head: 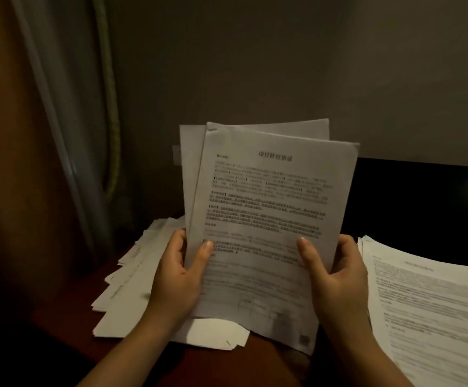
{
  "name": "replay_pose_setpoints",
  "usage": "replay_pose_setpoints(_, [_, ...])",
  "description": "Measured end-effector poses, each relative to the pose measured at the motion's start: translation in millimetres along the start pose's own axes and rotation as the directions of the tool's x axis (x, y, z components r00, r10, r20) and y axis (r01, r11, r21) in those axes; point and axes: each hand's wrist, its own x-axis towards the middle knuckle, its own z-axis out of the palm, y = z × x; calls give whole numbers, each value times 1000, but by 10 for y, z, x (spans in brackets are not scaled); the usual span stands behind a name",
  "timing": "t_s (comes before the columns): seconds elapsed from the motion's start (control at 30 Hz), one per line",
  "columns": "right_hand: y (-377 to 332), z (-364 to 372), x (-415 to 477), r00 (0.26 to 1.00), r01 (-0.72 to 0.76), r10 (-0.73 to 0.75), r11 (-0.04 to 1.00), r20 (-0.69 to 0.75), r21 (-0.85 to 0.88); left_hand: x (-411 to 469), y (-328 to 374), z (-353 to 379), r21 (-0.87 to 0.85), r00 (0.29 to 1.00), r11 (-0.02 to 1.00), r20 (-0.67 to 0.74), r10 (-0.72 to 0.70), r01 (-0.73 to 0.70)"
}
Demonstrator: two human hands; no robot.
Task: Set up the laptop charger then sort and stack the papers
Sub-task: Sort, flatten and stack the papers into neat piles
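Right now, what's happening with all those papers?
A person is sorting papers. The left grip and right grip hold a bundle of printed pages upright by its lower sides, thumbs on the front page. A messy pile lies on the reddish desk to the left, and a neater stack sits to the right.

We count two hands: left hand (177,275), right hand (336,277). One bundle (269,205) of sheets between them, at least three sheets by the top edges. Two more lots of paper on one table (221,364): loose heap (126,289), neater stack (428,303). Sheets per pile: can't tell. One pipe (59,135), one hose (110,107).
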Motion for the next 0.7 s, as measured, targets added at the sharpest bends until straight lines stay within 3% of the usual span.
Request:
replay_pose_setpoints(0.27, [0,59,-53,996,58,-53,997,71,-58,-17,-27,-7,-25,1000,999,-11,-24,24])
replay_pose_setpoints(0.57, [-96,44,-72,991,122,-125,990,-40,-71,-30,141,-26,-44,990,992,-82,113,-117])
replay_pose_setpoints(0.7, [-103,39,-74,990,143,-143,986,14,-90,-7,207,-23,-10,983,985,-67,170,-171])
